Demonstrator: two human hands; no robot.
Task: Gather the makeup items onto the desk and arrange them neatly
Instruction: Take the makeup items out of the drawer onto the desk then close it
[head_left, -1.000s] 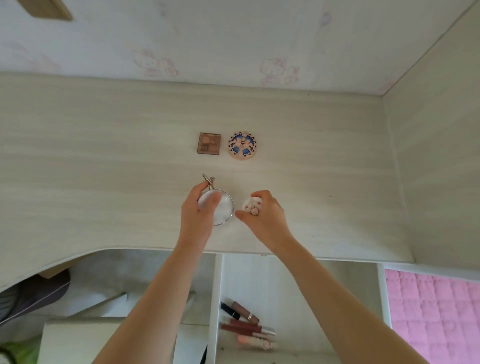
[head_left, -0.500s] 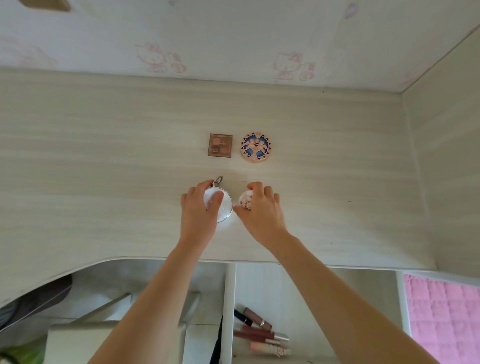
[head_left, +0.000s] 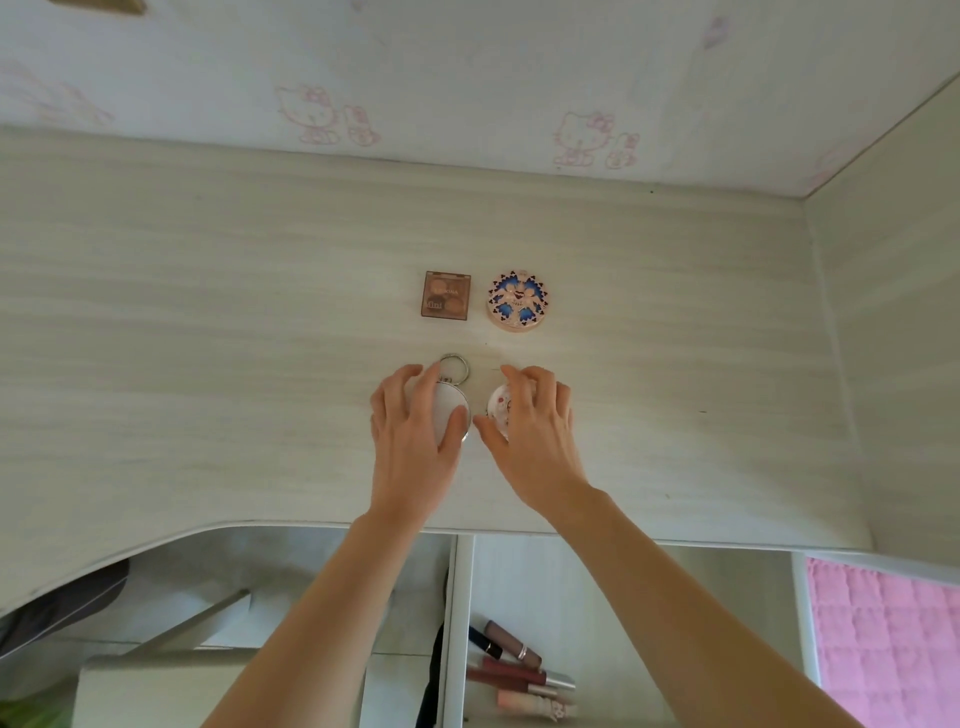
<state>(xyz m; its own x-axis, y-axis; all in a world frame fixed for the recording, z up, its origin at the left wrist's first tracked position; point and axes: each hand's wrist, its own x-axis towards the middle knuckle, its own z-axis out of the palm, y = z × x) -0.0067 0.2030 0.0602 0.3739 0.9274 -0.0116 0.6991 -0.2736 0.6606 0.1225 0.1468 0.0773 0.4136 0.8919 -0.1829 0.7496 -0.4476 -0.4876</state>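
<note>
Mirror (head_left: 451, 410) and compact (head_left: 500, 410) now farther up desk (head_left: 208, 338), under both hands.

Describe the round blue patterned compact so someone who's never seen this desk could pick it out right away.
Look at the pale wood-grain desk, at the far pair of items beyond the two hands. The round compact lies flat, just right of a square brown eyeshadow palette. It alone has a blue, snowflake-like pattern on a peach-pink lid.
</note>
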